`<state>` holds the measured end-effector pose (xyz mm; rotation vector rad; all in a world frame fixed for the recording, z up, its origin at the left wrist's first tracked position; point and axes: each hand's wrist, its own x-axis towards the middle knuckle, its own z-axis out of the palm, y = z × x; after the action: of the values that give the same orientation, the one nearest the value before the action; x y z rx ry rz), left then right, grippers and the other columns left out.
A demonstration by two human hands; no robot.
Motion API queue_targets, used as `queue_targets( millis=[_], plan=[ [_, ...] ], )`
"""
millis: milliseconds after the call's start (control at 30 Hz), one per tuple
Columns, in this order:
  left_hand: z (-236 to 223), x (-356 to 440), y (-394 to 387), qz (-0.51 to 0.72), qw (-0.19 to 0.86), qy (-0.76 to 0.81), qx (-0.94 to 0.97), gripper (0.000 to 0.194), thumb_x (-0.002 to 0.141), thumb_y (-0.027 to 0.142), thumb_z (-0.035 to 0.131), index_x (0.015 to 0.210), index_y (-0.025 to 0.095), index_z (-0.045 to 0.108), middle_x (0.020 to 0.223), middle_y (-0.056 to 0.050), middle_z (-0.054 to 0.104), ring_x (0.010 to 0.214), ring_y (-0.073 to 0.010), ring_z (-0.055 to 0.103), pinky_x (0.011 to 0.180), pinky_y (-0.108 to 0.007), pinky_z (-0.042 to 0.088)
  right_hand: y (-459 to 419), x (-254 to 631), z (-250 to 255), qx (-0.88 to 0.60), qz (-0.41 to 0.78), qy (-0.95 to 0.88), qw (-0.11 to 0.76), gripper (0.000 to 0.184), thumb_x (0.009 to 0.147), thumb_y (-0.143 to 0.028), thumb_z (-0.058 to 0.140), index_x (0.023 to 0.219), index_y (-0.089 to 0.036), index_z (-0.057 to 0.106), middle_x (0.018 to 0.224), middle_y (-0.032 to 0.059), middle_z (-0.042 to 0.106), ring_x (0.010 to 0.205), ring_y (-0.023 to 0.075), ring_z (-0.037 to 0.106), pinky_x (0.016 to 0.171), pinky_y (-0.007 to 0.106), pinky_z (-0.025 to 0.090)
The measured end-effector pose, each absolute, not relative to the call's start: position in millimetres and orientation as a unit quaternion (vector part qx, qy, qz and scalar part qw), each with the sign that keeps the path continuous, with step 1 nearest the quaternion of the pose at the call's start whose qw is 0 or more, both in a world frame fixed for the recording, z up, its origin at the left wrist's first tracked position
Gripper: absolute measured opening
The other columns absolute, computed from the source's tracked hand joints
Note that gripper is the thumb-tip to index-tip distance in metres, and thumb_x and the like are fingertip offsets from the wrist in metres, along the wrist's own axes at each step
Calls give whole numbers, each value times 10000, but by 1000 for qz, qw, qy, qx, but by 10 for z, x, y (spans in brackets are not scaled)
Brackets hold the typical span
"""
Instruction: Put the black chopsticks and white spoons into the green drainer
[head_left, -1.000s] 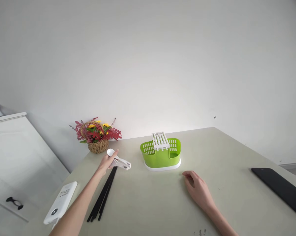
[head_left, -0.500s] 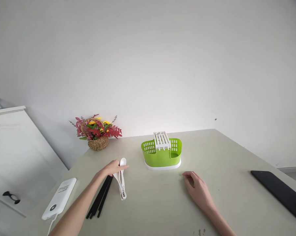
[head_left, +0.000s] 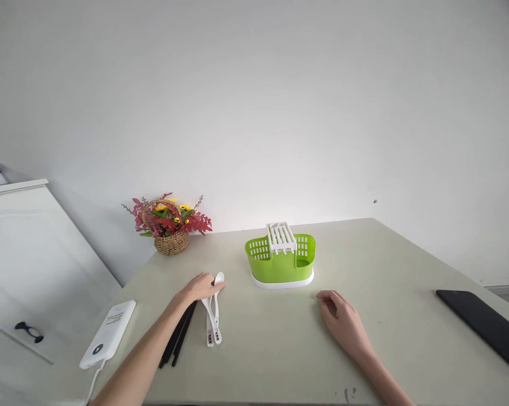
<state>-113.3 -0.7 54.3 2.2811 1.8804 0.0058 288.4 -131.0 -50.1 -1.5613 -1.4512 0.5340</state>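
White spoons (head_left: 215, 322) lie on the table left of centre, their handles pointing toward me. My left hand (head_left: 201, 286) is closed over their upper part, with the thumb stretched across just below one bowl; the other bowls are hidden under the fingers. Black chopsticks (head_left: 178, 339) lie beside the spoons, partly beneath my left wrist and forearm. On the right, my right hand (head_left: 342, 320) rests on the table with its fingers loosely curled and nothing in them. Beyond both hands stands a green utensil basket (head_left: 282, 268) with a white slotted rack (head_left: 281, 237) and a white base.
At the back left is a wicker basket of artificial flowers (head_left: 172, 242). A white power bank (head_left: 108, 334) with a cable lies at the left edge, near a white cabinet (head_left: 21, 248). A black phone-like slab (head_left: 482, 327) lies at the right. A wall bounds the table behind.
The spoon handles have shifted under my left hand and now lie slightly fanned. My right hand stays in the same pose. The whole view has shifted a little.
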Motion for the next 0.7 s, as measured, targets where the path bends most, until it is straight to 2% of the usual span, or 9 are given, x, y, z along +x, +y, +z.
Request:
queue_targets(
  millis=[200, 367, 533, 700],
  plan=[
    [551, -1058, -107, -1, 23, 646, 763, 578, 886, 636, 445, 493, 225, 547, 574, -96, 625, 658, -271, 672, 658, -317, 431, -1310, 2880, -510, -630, 225, -589, 454, 271, 864, -341, 453, 1013, -240, 656, 1077, 62, 724, 955, 226, 671, 868, 350, 505],
    [551, -1015, -109, -15, -32, 643, 765, 592, 926, 636, 401, 657, 209, 710, 730, -161, 724, 815, -341, 726, 757, -369, 466, -1308, 2879, -501, -624, 227, -585, 466, 273, 858, -353, 463, 1000, -238, 666, 1069, 64, 727, 950, 224, 671, 867, 345, 506],
    [514, -996, -107, -16, -78, 647, 759, 562, 964, 590, 377, 873, 196, 768, 859, -181, 754, 917, -339, 727, 838, -385, 460, -1315, 2875, -484, -624, 229, -583, 467, 271, 865, -364, 458, 988, -243, 667, 1062, 56, 728, 940, 219, 673, 856, 339, 505],
    [528, -984, -137, -7, -100, 652, 752, 593, 1010, 555, 294, 933, 171, 739, 881, -187, 752, 899, -335, 723, 832, -396, 458, -1327, 2873, -467, -623, 228, -583, 470, 272, 850, -349, 461, 989, -237, 666, 1056, 66, 730, 933, 225, 671, 846, 342, 504]
  ],
)
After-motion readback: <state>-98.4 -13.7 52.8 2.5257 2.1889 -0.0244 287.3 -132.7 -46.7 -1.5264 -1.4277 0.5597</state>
